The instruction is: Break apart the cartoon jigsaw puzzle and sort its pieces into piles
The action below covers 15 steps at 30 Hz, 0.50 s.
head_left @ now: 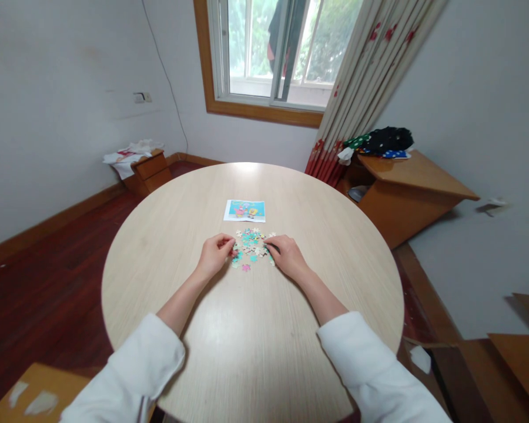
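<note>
Loose jigsaw puzzle pieces (250,239) lie in a small heap on the round table, some teal, some pale side up. A pink puzzle piece (245,268) rests at the heap's near edge. On the heap's left side, my left hand (216,254) is closed, thumb and forefinger pinched on what looks like a small puzzle piece. From the right, my right hand (286,254) reaches the heap's edge with its fingertips pinched; what is between them is too small to make out. Just beyond the heap lies a picture sheet (245,211) with pink and yellow cartoon figures on blue.
The pale round table (247,329) fills the middle. A tilted wooden cabinet (405,194) with dark clothes (387,141) on it stands at the right. Behind are a window (273,53) and a curtain (357,76). A small wooden stand (152,170) with cloth is at the left.
</note>
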{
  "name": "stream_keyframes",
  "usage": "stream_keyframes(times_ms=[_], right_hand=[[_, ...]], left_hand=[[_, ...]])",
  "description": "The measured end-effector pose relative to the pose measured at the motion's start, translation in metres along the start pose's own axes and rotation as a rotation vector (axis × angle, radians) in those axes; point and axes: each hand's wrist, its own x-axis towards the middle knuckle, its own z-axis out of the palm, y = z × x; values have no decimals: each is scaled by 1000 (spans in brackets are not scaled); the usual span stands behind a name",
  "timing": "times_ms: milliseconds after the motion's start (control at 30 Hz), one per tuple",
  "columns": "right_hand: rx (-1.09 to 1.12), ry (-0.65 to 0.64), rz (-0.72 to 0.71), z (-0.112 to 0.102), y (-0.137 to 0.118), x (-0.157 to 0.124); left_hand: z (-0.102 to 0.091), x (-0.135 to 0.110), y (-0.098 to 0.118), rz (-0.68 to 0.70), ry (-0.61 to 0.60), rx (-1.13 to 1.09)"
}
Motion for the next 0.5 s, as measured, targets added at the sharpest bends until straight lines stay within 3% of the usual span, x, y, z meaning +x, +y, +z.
stream_keyframes(times_ms=[167,267,400,500], right_hand=[[-39,38,27,1,-8,-1],[-37,-8,-46,0,-26,-4],[-58,-242,-253,-2,-61,-12],[-106,-435,-309,-1,-80,-17]], left_hand=[[-5,0,5,25,-6,44],[-10,2,5,46,25,76],[-15,5,2,74,39,140],[-18,7,-2,98,38,199]])
